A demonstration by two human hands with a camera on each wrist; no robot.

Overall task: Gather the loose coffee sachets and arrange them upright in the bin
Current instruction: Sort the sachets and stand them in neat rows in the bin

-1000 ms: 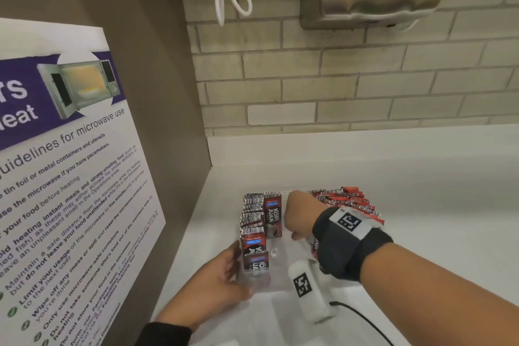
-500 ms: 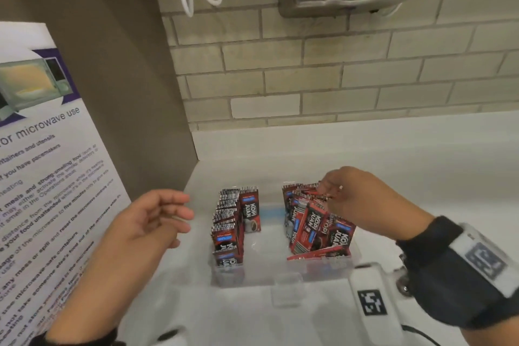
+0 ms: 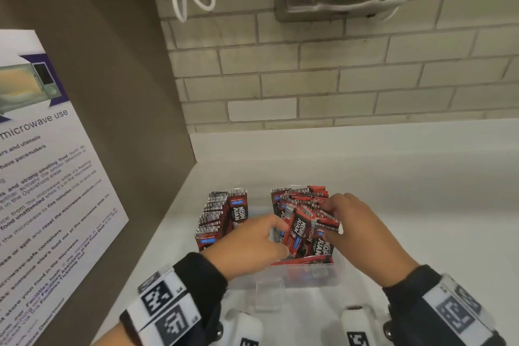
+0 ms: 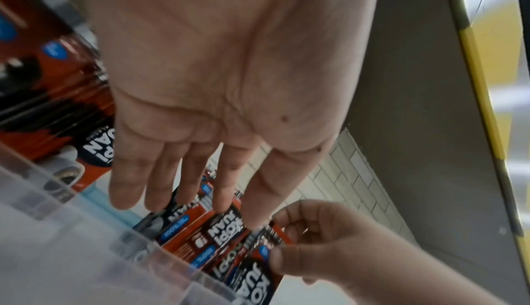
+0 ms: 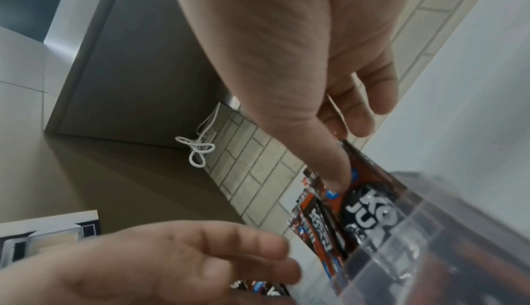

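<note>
Sachets point(image 3: 304, 222) sit jumbled and tilted in the right half of the clear bin point(image 3: 309, 279); a neat upright row fills its left. Your right hand point(image 3: 355, 229) pinches one sachet's top edge. Your left hand point(image 3: 252, 244), fingers straight, touches the jumbled ones.

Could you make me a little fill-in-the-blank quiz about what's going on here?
1. The red coffee sachets sit in a clear plastic ____.
2. The neat sachet row stands on the bin's ____ side.
3. The right hand pinches a ____.
4. The wall behind is ____.

Missing: bin; left; sachet; brick
</note>
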